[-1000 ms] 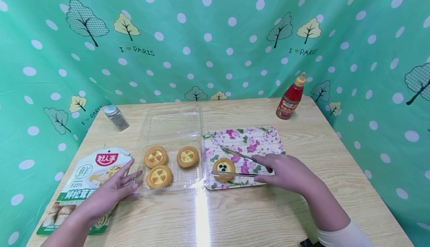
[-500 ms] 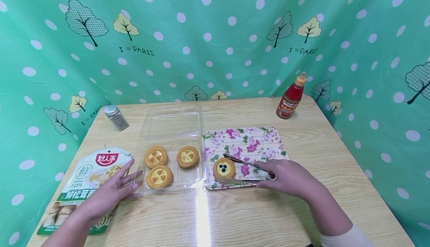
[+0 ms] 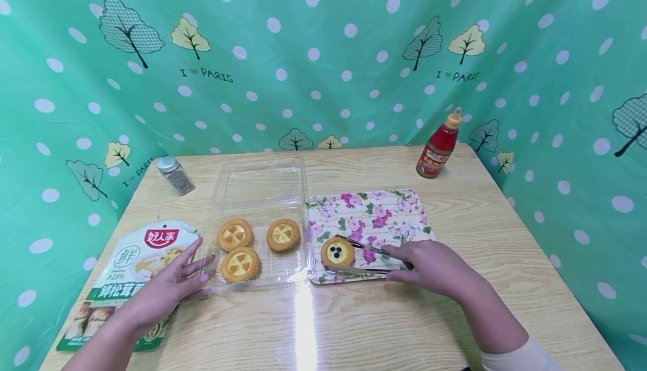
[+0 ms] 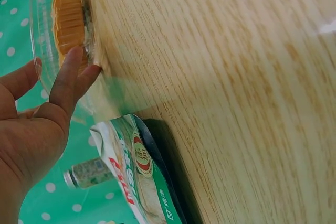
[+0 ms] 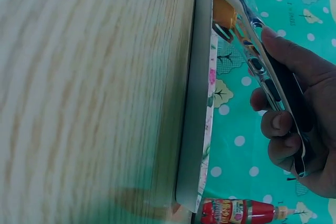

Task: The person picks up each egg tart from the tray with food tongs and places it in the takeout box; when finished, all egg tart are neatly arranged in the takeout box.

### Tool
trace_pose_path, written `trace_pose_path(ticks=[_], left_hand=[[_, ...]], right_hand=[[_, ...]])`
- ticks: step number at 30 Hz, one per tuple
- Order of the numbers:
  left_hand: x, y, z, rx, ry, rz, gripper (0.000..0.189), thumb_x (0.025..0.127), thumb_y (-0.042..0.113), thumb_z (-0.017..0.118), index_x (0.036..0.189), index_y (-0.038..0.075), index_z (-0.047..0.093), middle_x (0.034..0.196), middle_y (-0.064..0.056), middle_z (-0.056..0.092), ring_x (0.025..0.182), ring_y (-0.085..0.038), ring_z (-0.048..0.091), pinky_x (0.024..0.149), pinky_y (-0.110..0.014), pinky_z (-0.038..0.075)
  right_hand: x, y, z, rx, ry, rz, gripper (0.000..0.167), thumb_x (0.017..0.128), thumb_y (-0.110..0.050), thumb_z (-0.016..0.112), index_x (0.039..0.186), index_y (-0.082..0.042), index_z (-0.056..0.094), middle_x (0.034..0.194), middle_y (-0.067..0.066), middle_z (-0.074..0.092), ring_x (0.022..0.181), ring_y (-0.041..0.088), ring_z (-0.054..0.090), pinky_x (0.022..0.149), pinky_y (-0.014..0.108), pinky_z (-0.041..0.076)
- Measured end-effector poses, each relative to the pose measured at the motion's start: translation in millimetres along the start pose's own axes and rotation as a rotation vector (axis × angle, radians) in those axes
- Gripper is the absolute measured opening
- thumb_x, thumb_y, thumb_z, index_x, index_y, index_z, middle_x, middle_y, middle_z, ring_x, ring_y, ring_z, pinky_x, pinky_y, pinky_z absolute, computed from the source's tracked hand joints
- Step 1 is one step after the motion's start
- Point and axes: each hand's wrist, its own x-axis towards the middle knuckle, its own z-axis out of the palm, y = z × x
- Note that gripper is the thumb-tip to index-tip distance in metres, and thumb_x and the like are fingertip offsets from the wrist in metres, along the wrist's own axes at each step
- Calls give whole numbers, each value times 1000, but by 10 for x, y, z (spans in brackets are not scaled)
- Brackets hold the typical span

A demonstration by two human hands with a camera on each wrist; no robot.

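Head view: right hand [image 3: 427, 262] grips tongs [image 3: 358, 270] astride the tray's [image 3: 403, 209] tart [image 3: 337, 252] — relaxed left hand [image 3: 178, 282] perhaps steadies the box [image 3: 279, 269] left of it.

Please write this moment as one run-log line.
left hand: touching clear clamshell; right hand: holding tongs astride blueberry tart; tart: on floral tray

Bare table [image 3: 364, 326] is leaving me room to pass in front of the box [image 3: 283, 270] and tray [image 3: 404, 214]; the bag [image 3: 151, 256] and box are hemming in my left hand [image 3: 177, 287], and the bottle [image 3: 437, 146] is blocking the far right.
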Motion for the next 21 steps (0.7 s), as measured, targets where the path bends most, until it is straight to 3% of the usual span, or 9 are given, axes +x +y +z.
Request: trace_pose_path(ticks=[8,21], left_hand=[[3,6,-4,5,1,-11,83,101,21,54,159,25,-6,161,-26,14,141,-43,33,98,-38,55],[7,-6,-3,-2,4,-10,83,102,20,54,159,25,-6,161,-26,14,142,-44,30,98,-38,55]], right_hand=[[1,28,16,2,17,-39,57,87,-56,66,134,-26,62,102,-6,73,87,6,66,72,32,57],[44,-37,-86,24,124,-54,56,90,-59,61,133,-23,64,117,-3,72,106,15,69,89,40,59]])
